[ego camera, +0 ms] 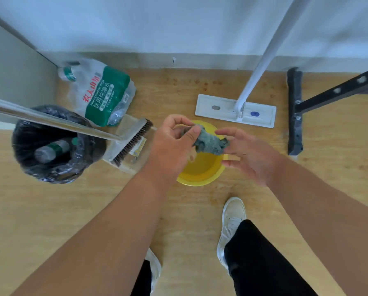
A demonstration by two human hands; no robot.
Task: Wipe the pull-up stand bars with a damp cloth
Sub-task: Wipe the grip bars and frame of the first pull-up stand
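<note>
Left hand (174, 144) pinches grey cloth (210, 143) over yellow basin (202, 167); right hand (247, 154) relaxed, fingertips touching cloth. Water-bottle pack (103, 92) reads 农夫山泉, 饮用纯净水. Black stand base (295, 112) well right.

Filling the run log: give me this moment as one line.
stage: cloth prep | left hand: pinches cloth | right hand: open, fingertips at cloth | cloth: bunched above yellow basin | stand bars: untouched

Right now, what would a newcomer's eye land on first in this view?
Probably the bright yellow plastic basin on the wooden floor at centre. Just above it, the left hand pinches a crumpled grey-green cloth while the right hand reaches its other end. The black-bagged waste bin stands at left, the white flat mop behind the basin.
</note>
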